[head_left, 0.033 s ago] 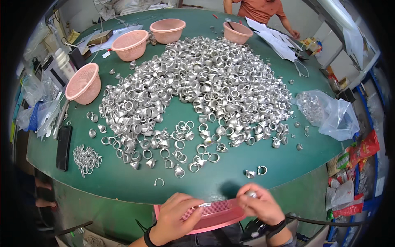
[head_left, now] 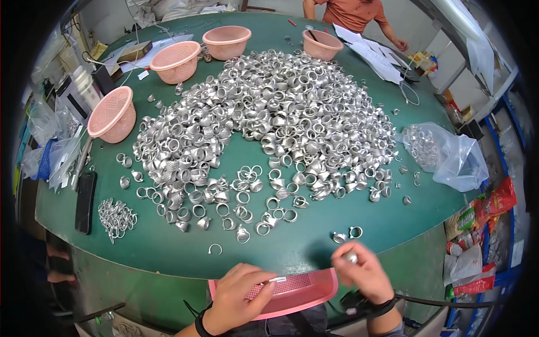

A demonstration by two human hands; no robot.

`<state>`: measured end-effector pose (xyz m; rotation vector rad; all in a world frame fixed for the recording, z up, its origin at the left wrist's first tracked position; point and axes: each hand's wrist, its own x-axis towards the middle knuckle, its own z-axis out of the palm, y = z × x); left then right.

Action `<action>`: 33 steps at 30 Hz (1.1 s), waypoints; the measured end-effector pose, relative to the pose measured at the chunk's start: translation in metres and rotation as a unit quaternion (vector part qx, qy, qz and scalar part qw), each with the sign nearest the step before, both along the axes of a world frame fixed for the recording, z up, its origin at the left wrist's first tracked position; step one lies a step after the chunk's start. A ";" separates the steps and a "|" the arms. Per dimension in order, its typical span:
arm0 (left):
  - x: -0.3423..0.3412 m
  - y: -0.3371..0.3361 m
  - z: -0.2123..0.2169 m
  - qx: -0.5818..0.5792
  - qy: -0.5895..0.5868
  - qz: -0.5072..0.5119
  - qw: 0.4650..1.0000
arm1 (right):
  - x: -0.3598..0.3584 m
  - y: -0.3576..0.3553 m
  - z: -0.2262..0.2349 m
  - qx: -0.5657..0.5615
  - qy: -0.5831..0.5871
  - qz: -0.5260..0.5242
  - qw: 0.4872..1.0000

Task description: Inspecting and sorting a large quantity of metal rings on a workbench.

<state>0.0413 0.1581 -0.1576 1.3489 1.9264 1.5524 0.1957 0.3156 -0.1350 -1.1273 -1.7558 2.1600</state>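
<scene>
Over the left part of a pink mesh basket [head_left: 311, 292] at the table's near edge, my left hand [head_left: 241, 295] is closed, pinching a small thin silvery-white piece [head_left: 278, 279] whose kind I cannot make out. My right hand [head_left: 365, 272] is raised above the basket's right end, its fingers closed on a silver metal ring [head_left: 351, 256]. Two loose rings [head_left: 355, 232] lie on the table just beyond that hand. A large heap of silver rings [head_left: 303, 112] covers the middle of the green table [head_left: 168, 253]. One thin open ring [head_left: 215, 249] lies in front of my left hand.
Peach baskets [head_left: 115, 115] stand along the far and left sides. A black phone [head_left: 86, 202] and a small pile of thin rings [head_left: 117, 218] lie at left. On the right is a plastic bag of rings [head_left: 443, 151]. Another person [head_left: 353, 14] sits across, near papers [head_left: 370, 53].
My right hand has moved up and to the right, away from the basket's rim, with the ring still in its fingers. The left hand has stayed in place.
</scene>
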 end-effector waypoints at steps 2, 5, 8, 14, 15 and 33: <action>0.002 0.000 -0.002 -0.007 -0.012 0.001 1.000 | 0.010 0.025 -0.005 0.119 0.031 -0.019 0.992; 0.005 0.002 -0.011 -0.024 -0.024 -0.031 0.999 | 0.009 0.049 -0.017 0.369 -0.110 -0.030 0.923; 0.008 0.004 -0.015 -0.023 -0.012 -0.040 0.999 | 0.003 0.051 -0.025 0.523 -0.137 0.075 0.838; 0.007 0.004 -0.016 -0.056 -0.022 -0.084 0.995 | -0.016 0.048 0.015 0.658 -0.120 0.095 0.737; 0.007 0.003 -0.020 -0.055 -0.022 -0.082 0.995 | -0.029 0.045 0.019 0.658 -0.115 0.096 0.738; 0.004 -0.003 -0.017 0.015 -0.368 -0.003 0.930 | -0.080 -0.011 0.020 0.235 0.042 0.311 0.920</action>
